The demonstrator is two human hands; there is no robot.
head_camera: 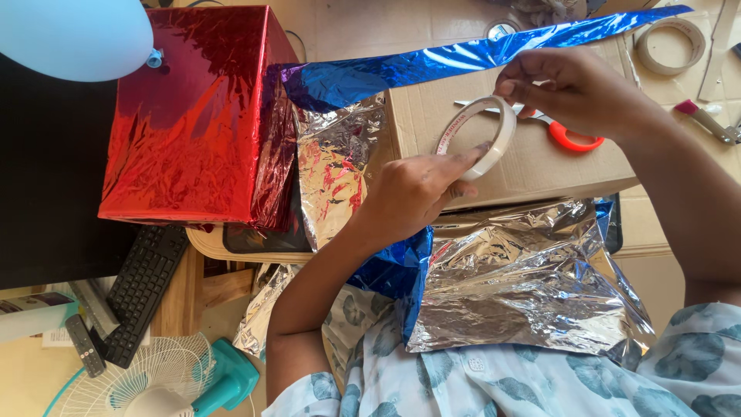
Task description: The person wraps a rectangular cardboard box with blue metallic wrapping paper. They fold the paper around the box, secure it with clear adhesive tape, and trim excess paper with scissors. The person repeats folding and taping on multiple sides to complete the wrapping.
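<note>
Single head-worn view, steeply downward and close over cardboard box [532, 166] and lap.

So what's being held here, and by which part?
A white tape roll, held by both hands: right hand pinches its upper rim, left hand fingertips grip the lower rim, above the cardboard box.

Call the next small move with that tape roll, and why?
Probably peel the tape's free end off the tape roll: both hands hold it, right hand pinching the top rim, left hand at the lower edge, and no strip is pulled out yet.
</note>
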